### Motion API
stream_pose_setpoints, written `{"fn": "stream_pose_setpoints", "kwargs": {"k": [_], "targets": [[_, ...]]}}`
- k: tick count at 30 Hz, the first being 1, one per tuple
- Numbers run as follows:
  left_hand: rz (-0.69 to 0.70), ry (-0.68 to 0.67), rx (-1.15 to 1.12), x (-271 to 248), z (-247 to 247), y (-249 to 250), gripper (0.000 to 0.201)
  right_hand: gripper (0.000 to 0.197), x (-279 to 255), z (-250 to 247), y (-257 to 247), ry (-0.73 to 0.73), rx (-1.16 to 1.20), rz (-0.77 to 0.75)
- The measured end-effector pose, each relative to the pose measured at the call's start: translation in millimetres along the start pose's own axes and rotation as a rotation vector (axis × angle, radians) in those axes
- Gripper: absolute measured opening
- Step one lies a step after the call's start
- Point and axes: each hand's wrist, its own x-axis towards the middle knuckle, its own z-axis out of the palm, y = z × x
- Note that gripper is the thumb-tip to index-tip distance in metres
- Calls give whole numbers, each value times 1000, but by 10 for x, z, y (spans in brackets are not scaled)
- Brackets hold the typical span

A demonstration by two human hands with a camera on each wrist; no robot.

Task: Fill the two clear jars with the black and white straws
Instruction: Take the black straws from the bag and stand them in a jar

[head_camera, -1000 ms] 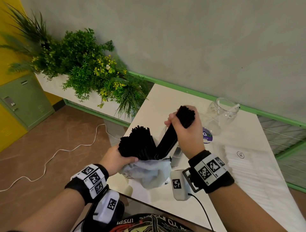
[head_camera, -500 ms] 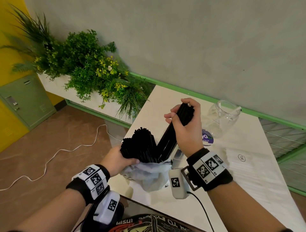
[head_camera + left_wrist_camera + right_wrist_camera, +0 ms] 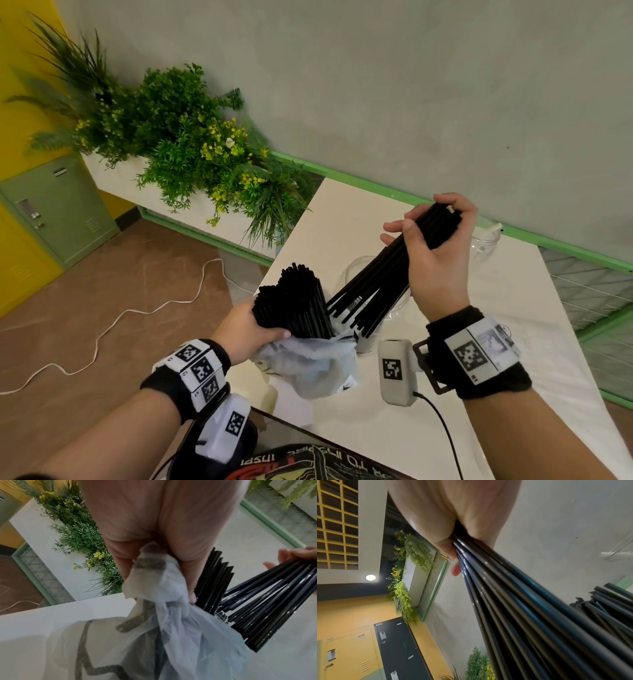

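My left hand (image 3: 270, 330) grips the neck of a thin plastic bag (image 3: 308, 363) with a thick bundle of black straws (image 3: 294, 301) standing out of it. My right hand (image 3: 421, 219) is curled round the top of a smaller bundle of black straws (image 3: 376, 284). This bundle slants down to the left, and its fanned lower ends sit by the bag's mouth (image 3: 240, 628). One clear jar (image 3: 359, 265) stands just behind this bundle, mostly hidden. A second clear jar (image 3: 486, 241) stands behind my right hand with a white straw in it.
The white table (image 3: 342, 222) runs along a grey wall with a green rail (image 3: 376, 193). A planter of green plants (image 3: 191, 147) stands off the table's left corner. A white cable (image 3: 137, 308) lies on the brown floor beside a green locker (image 3: 58, 205).
My right hand has risen and moved right, drawing its bundle of black straws up out of the bag. The left hand has kept its hold on the bag.
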Motion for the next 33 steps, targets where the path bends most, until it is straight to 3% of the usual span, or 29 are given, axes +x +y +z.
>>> {"fn": "stream_pose_setpoints", "kwargs": {"k": [4, 11, 21, 27, 33], "targets": [[-2, -1, 14, 1, -12, 3, 44, 42, 64, -59, -19, 78, -10, -50], [-25, 3, 8, 7, -13, 5, 45, 45, 219, -182, 17, 256, -105, -305], [-24, -1, 3, 29, -19, -4, 43, 49, 210, -188, 75, 267, -155, -306], [-39, -14, 4, 43, -10, 0, 45, 54, 284, -105, 502, 229, -272, -126], [-2, -12, 26, 11, -8, 52, 39, 36, 157, -63, 913, 115, -350, -117]]}}
